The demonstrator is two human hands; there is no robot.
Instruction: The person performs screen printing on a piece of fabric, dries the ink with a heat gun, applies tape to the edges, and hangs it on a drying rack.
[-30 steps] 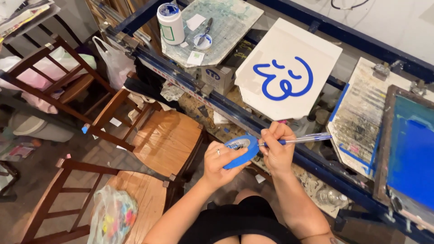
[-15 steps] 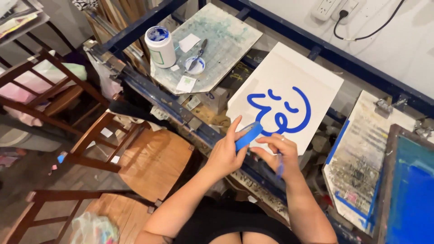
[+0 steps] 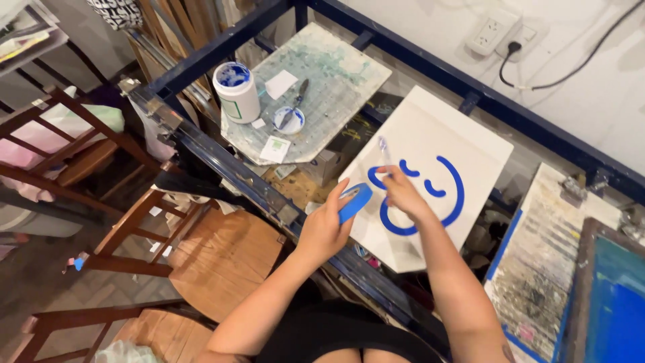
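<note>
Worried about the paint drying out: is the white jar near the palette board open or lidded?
Open: the white jar stands upright with no lid, blue paint showing inside its mouth.

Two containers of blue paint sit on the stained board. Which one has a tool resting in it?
The small shallow dish, right of the tall white jar: a dark-handled tool lies across it, while the jar has none.

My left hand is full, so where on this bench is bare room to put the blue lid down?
Bare: the white board's far corner beyond the blue strokes, and the wooden stool seat at left. Crowded: the stained slab around the paint jar, small dish and paper scraps.
</note>
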